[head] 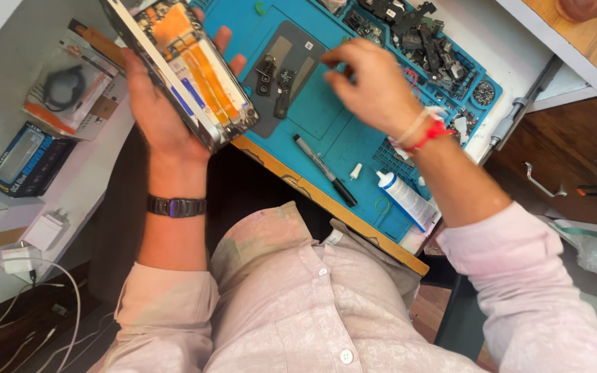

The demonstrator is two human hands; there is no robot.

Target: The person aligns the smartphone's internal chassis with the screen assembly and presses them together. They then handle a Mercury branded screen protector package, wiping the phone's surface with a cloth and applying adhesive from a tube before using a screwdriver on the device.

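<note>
An opened phone (191, 72), its back removed so that orange flex strips and a metal frame are exposed, is held in the left hand (157, 103) above the near left corner of the blue repair mat (326, 131). It is carried tilted, with the palm beneath it and the fingers (226, 45) wrapped round its far long edge, so the hand is clenched on the frame. The phone is judged light and stiff, but fragile: the exposed ribbons and the board inside would be harmed by pressure, and a glass face may lie against the palm. Hold is best taken on the metal rim along the long edges, as is done here, and not on the orange strips.

The right hand (374, 86) is held over the middle of the mat, blurred by motion. Its fingers (336, 59) are drawn together as if pinched, but whether some small part is gripped between them cannot be told. Just beside them a dark back cover (288, 76) with loose small parts on it lies on the mat. A black marker (325, 169) and a white glue tube (405, 197) lie near the mat's near edge, and a heap of dark spare parts (416, 34) fills its far right corner.
</note>
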